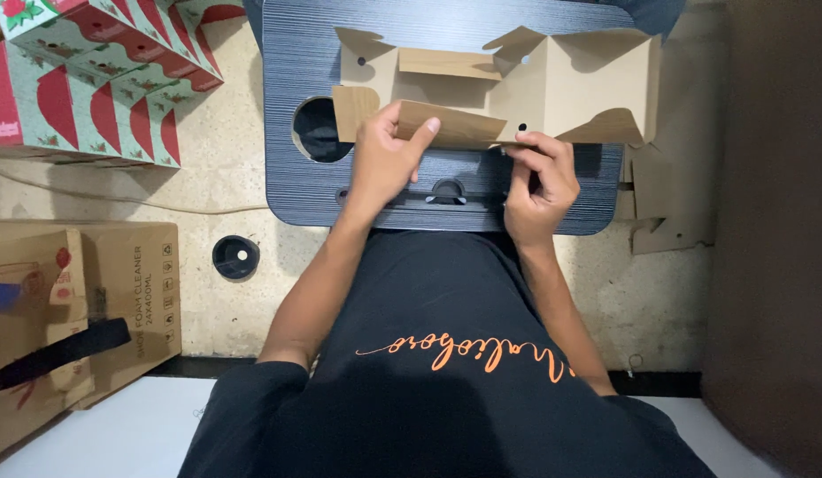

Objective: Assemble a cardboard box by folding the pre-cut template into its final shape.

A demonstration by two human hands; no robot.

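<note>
cardboard box blank [517,80] | near flap edge pinched | left hand [384,159] | right hand [539,181]

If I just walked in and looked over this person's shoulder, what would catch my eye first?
Most likely the flat brown cardboard cutout spread across the dark lap table in the middle, with the left hand and right hand both gripping its near flap. Next, the stack of red-and-green printed boxes on the floor at upper left, and the plain brown carton below them.
</note>
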